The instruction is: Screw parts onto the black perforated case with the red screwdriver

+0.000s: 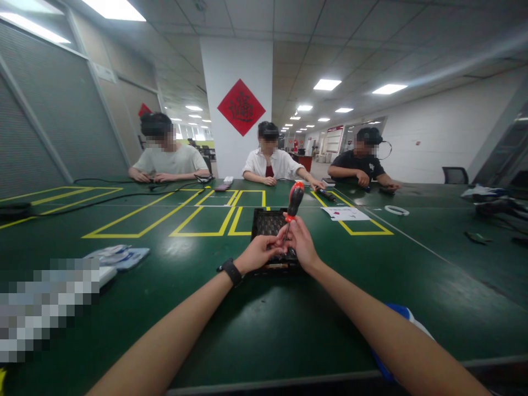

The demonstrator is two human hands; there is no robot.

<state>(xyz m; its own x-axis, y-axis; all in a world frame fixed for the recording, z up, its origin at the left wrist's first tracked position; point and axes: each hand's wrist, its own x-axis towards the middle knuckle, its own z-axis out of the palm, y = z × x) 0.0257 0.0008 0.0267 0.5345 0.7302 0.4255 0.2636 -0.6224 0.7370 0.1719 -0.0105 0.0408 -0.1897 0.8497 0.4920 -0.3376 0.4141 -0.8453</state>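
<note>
A screwdriver (295,201) with a red and black handle stands nearly upright, handle up and shaft down. My right hand (304,245) is closed around its shaft, just under the handle. My left hand (260,253), with a black band on the wrist, is closed in a pinch beside the lower end of the shaft. Whatever lies between its fingertips is too small or hidden to make out. Both hands are over a black tray (260,221) with a gridded inside. They cover its middle and part of its near side.
On the green table (231,335) are yellow tape outlines, a printed sheet (345,213), a white ring (396,210) and a blue-white packet (127,257) at left. A blue and white item (398,311) lies partly beneath my right forearm. Three people sit across the table.
</note>
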